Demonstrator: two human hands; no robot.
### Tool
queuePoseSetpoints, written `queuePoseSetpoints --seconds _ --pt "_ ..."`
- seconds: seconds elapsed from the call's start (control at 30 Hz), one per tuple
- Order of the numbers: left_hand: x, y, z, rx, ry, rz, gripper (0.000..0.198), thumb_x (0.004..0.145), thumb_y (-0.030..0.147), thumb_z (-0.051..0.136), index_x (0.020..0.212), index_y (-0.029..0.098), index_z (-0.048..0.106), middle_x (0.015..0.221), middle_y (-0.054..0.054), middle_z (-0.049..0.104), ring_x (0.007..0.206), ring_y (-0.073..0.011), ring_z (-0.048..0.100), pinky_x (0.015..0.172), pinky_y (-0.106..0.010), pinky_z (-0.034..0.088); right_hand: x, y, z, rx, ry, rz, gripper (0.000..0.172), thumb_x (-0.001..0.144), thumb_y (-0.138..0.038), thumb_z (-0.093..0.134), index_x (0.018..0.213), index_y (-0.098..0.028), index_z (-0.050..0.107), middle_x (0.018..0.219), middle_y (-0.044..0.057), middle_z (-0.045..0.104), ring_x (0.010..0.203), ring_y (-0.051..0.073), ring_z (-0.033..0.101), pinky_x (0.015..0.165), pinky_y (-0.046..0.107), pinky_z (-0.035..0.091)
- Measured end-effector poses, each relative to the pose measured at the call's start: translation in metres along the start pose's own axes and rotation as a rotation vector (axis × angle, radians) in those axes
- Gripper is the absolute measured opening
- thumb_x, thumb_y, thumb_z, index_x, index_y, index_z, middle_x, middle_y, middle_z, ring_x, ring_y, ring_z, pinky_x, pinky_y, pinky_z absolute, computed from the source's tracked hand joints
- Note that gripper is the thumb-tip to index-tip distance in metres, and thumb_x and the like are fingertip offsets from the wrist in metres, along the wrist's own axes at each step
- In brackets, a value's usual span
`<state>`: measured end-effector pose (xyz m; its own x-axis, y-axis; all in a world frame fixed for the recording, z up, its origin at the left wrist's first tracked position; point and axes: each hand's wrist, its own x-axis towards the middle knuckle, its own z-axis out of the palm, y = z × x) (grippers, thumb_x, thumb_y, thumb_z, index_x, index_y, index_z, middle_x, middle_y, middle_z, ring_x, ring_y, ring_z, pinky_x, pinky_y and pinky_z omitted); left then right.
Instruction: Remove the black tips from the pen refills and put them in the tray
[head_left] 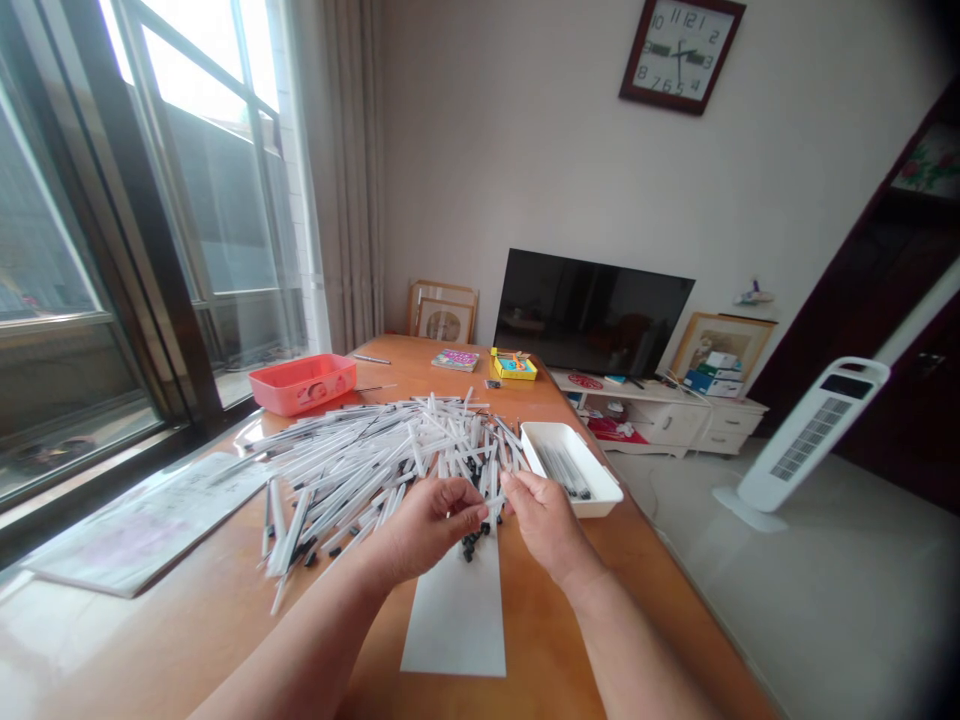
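While a person works at a wooden table (529,640), the right hand (544,525) pinches a white pen (491,505) over a heap of white pens (375,460); the left hand (427,525) curls closed beside it, its grip hidden. Black pen tips (472,540) lie at 6 o'clock, a white tray (570,470) at 2 o'clock, a red basket (302,384) at 11 o'clock.

**Numerals on the wall clock (681,55)**
We read hour figures round its dial; print on the yellow box (514,366) stays too small.
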<state>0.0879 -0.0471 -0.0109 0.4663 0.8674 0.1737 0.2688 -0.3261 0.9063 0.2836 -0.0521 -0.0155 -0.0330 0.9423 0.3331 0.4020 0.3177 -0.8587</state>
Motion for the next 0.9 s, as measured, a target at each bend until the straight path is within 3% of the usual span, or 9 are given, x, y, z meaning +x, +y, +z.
queuePoseSetpoints --seconds 0.2,0.47,0.7,0.77,0.9 --pt "0.0 0.002 -0.001 -0.042 -0.024 -0.026 0.039 0.092 0.053 0.056 0.087 0.016 0.067 0.076 -0.003 0.068 0.068 -0.0139 0.055 0.062 -0.024 0.04 -0.001 0.001 0.001 0.185 -0.033 0.09 0.052 0.098 -0.062 0.041 0.07 -0.02 0.057 0.053 -0.004 0.044 0.053 0.014 0.04 0.055 0.026 0.033" --pt "-0.001 0.006 -0.003 0.082 0.027 0.007 0.033 0.088 0.047 0.063 0.085 0.015 0.069 0.076 -0.002 0.067 0.07 -0.0137 0.054 0.064 -0.024 0.041 -0.003 -0.002 0.001 0.107 -0.019 0.014 0.047 0.097 -0.057 0.049 0.068 -0.02 0.053 0.057 -0.003 0.051 0.055 0.013 0.045 0.056 0.025 0.037" --pt "0.003 0.003 -0.001 -0.061 0.045 0.064 0.034 0.088 0.048 0.063 0.086 0.015 0.071 0.079 -0.003 0.07 0.074 -0.0148 0.059 0.069 -0.025 0.045 -0.006 -0.009 0.009 0.267 -0.098 0.065 0.042 0.094 -0.059 0.055 0.08 -0.019 0.061 0.063 -0.002 0.059 0.053 0.011 0.05 0.053 0.024 0.039" --pt "0.004 0.003 -0.004 -0.091 0.103 0.058 0.035 0.087 0.05 0.064 0.095 0.017 0.072 0.088 -0.005 0.073 0.082 -0.0182 0.064 0.075 -0.027 0.048 -0.006 -0.009 0.008 0.305 -0.071 0.066 0.041 0.094 -0.058 0.054 0.084 -0.019 0.062 0.066 -0.001 0.061 0.053 0.011 0.052 0.053 0.024 0.04" --pt "0.006 0.002 -0.017 -0.178 0.349 0.012 0.041 0.085 0.052 0.065 0.108 0.018 0.069 0.1 -0.008 0.074 0.096 -0.0223 0.068 0.086 -0.032 0.05 -0.003 -0.005 0.002 0.369 0.119 0.07 0.041 0.094 -0.057 0.055 0.087 -0.018 0.065 0.067 0.0 0.062 0.053 0.01 0.05 0.052 0.023 0.041"
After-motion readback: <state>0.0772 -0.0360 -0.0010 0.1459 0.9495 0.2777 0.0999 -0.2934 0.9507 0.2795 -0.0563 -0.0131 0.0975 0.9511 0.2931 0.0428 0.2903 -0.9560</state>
